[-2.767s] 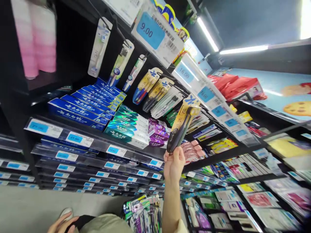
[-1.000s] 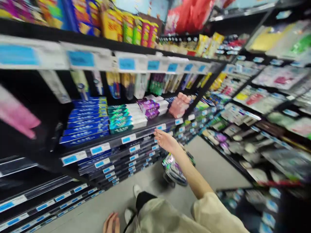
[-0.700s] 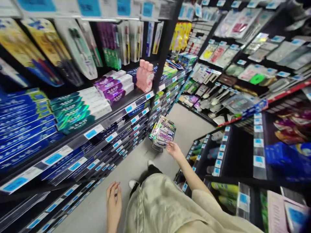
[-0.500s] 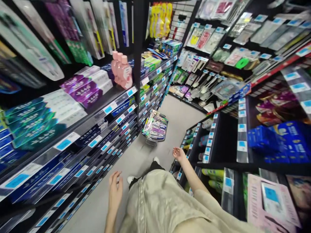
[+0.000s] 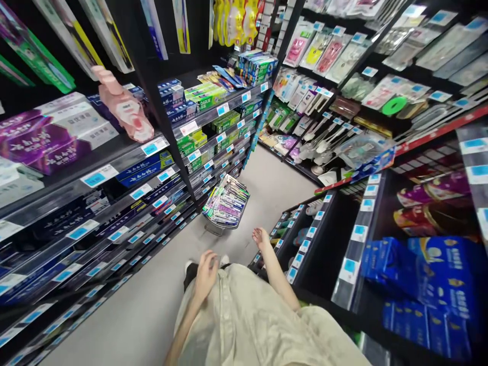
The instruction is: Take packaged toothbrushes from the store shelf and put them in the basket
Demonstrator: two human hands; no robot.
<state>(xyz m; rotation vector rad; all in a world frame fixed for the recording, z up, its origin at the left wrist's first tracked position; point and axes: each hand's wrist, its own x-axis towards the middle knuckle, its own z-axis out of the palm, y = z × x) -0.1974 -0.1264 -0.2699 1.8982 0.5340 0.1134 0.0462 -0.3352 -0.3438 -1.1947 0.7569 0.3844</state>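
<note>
In the head view my left hand (image 5: 207, 273) hangs in front of my body beside the beige shirt (image 5: 247, 315). Its fingers are loosely bent and apart, and nothing shows in them. My right hand (image 5: 261, 238) is held out above the floor near the right-hand shelves, fingers half curled, apart and holding nothing. Ahead on the floor, beyond both hands, stands a basket (image 5: 241, 215) with a metal handle. Packaged toothbrushes (image 5: 227, 199) fill it in a heap. Neither hand touches the basket.
Shelves on the left hold toothpaste boxes (image 5: 57, 129), pink bottles (image 5: 127, 112) and hanging toothbrush packs (image 5: 154, 28). A rack of ladles and spoons (image 5: 320, 140) closes the aisle's far end. Blue packages (image 5: 438, 274) fill shelves at right. Grey floor (image 5: 125, 300) runs between.
I have moved forward along the aisle, and the view has shifted, so the basket appears further left. My left hand has swung up in front of my body. Both hands remain without anything in them.
</note>
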